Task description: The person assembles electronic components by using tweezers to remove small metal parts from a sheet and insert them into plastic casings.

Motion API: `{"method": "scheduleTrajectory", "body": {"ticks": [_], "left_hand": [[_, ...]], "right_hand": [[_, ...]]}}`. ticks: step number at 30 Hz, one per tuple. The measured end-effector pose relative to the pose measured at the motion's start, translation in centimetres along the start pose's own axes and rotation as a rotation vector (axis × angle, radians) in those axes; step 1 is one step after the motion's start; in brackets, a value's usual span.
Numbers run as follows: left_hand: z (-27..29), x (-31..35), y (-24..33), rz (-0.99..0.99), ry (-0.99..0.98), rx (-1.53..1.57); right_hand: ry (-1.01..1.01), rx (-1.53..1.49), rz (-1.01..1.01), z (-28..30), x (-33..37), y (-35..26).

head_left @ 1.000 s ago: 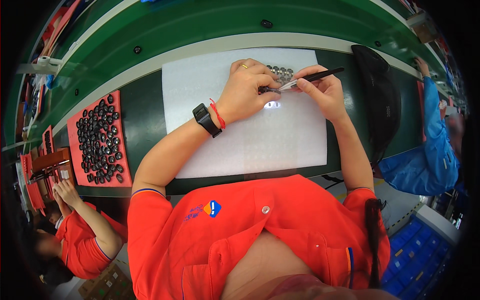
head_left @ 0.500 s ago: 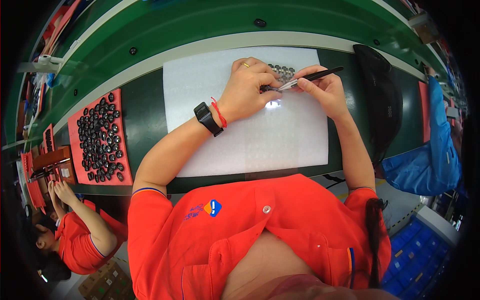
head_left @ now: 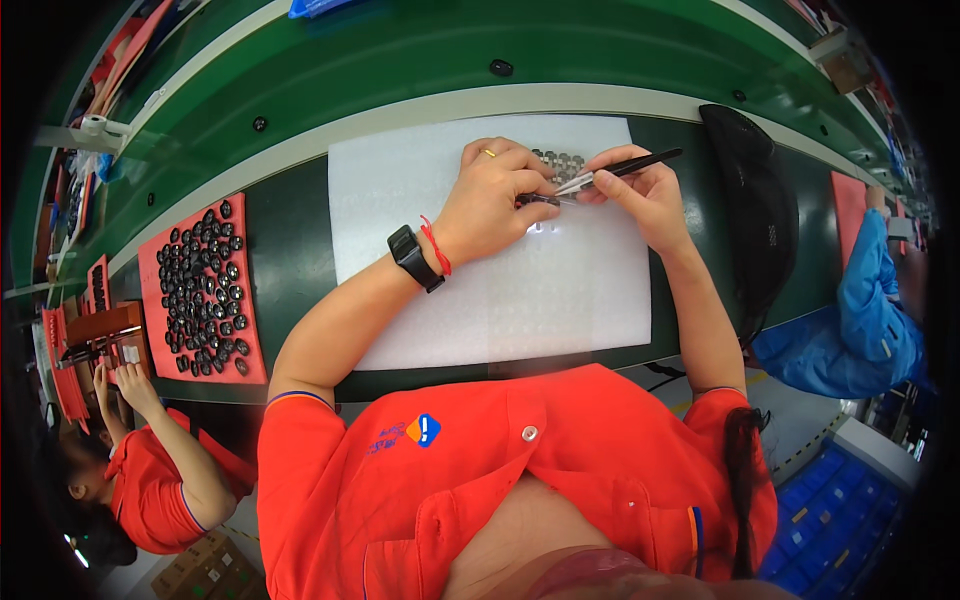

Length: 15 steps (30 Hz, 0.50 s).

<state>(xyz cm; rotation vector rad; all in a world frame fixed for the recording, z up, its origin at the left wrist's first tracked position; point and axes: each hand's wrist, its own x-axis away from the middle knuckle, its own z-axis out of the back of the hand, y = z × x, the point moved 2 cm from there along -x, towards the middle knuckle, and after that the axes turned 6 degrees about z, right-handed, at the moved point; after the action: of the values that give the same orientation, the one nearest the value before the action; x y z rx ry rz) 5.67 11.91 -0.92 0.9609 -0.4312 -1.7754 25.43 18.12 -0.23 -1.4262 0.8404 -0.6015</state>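
Note:
My left hand (head_left: pixel 496 198) is closed on a small dark part (head_left: pixel 537 199), gripped between thumb and fingers above the white foam sheet (head_left: pixel 420 320). In my right hand (head_left: pixel 640 200) is a pair of tweezers (head_left: pixel 648 161) with a black handle and bare metal tips. The tips point left and reach close to the dark part; whether they touch it or hold anything is too small to tell. Just beyond, partly covered by my hands, lies a group of small greyish pieces (head_left: pixel 566 163) in rows.
A red mat (head_left: pixel 150 290) at the left carries many shiny black oval parts (head_left: pixel 205 290). To the right lies a black case (head_left: pixel 750 190). Co-workers sit on both sides, one in red (head_left: pixel 170 490), one in blue (head_left: pixel 860 300). Blue bins (head_left: pixel 825 510) stand at lower right.
The whole view has shifted slightly. My left hand keeps its hold, and the tweezers remain by the dark part with their tips looking more spread. The blue-sleeved co-worker's arm has moved.

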Motion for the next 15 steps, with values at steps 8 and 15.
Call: {"method": "scheduleTrajectory", "body": {"ticks": [8,15], "left_hand": [[0.32,-0.09,0.11,-0.011,-0.033,-0.015],[0.28,-0.15,0.03,-0.006,-0.032,-0.018]], "right_hand": [[-0.015,0.010,0.015,-0.13,-0.14,0.20],[0.025,0.000,-0.016,0.13,-0.24,-0.01]]}}
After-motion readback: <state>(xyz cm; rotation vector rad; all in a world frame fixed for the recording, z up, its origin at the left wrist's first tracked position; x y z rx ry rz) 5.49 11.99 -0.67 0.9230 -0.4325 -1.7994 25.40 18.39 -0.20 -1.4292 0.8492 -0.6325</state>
